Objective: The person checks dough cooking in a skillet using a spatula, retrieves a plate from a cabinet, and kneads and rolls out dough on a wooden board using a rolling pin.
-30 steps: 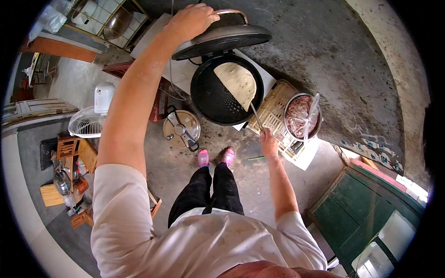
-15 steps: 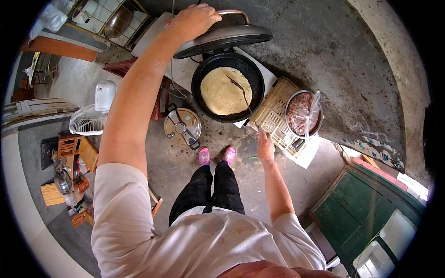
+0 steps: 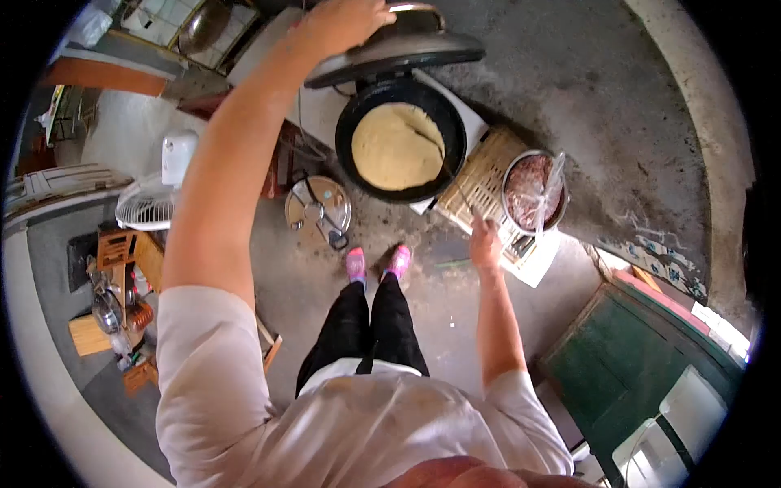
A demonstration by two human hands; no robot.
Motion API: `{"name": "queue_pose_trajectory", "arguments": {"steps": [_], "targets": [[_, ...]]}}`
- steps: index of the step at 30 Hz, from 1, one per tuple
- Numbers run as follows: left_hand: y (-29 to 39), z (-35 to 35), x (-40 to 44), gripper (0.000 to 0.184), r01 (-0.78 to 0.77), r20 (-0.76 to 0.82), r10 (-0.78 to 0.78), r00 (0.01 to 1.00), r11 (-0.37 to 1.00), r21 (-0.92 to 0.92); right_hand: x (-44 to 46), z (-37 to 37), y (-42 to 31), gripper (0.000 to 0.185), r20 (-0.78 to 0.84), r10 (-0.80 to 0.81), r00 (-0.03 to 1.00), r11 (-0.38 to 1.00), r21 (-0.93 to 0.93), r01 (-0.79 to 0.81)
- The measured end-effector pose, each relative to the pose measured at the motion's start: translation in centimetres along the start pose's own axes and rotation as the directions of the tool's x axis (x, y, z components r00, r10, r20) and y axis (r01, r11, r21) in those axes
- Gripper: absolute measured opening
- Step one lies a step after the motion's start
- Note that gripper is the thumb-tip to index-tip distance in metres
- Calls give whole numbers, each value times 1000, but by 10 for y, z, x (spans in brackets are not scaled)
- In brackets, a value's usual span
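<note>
My left hand (image 3: 351, 26) is closed on the metal handle (image 3: 416, 10) of the dark lid (image 3: 399, 55), which stands raised at the back of a round electric griddle (image 3: 346, 171). A pale yellow flatbread (image 3: 390, 150) lies flat in the black pan. My right hand (image 3: 486, 246) is closed round the near end of a long, thin, dark cooking utensil (image 3: 448, 172). Its far end reaches over the flatbread's right side; whether the tip is under or on top I cannot tell.
A cream plastic crate (image 3: 480, 175) stands right of the griddle, with a metal bowl (image 3: 558, 218) of reddish minced food and a plastic bag on it. A lidded pressure cooker (image 3: 332, 195) sits on the floor. A white fan (image 3: 146, 203) is at left, a green cabinet (image 3: 610, 366) at right.
My right hand has moved a little right, and the utensil's far end has shifted from the flatbread's middle toward its right edge. My left hand still holds the lid up. The view has shifted slightly.
</note>
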State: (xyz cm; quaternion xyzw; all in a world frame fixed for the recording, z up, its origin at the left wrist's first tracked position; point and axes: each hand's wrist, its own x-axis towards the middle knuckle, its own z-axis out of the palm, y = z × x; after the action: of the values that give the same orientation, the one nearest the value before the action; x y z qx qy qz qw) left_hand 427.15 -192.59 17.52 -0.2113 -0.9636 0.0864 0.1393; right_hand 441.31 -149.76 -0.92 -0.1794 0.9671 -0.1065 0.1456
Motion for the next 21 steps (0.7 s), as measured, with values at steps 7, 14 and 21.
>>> {"name": "queue_pose_trajectory", "arguments": {"steps": [7,14,21], "targets": [[2,-9,0,14,-6,35,7,999,1000,-24,-8,-27,-7,38,92,163,982,967,184,-178],[4,-10,1,21,53,15,-51,999,994,-91,-54,-43,3,54,14,-185,983,980,-74,185],[1,-6,2,21,48,3,-48,999,997,-57,-71,-52,-34,49,256,-73,964,997,42,65]]}}
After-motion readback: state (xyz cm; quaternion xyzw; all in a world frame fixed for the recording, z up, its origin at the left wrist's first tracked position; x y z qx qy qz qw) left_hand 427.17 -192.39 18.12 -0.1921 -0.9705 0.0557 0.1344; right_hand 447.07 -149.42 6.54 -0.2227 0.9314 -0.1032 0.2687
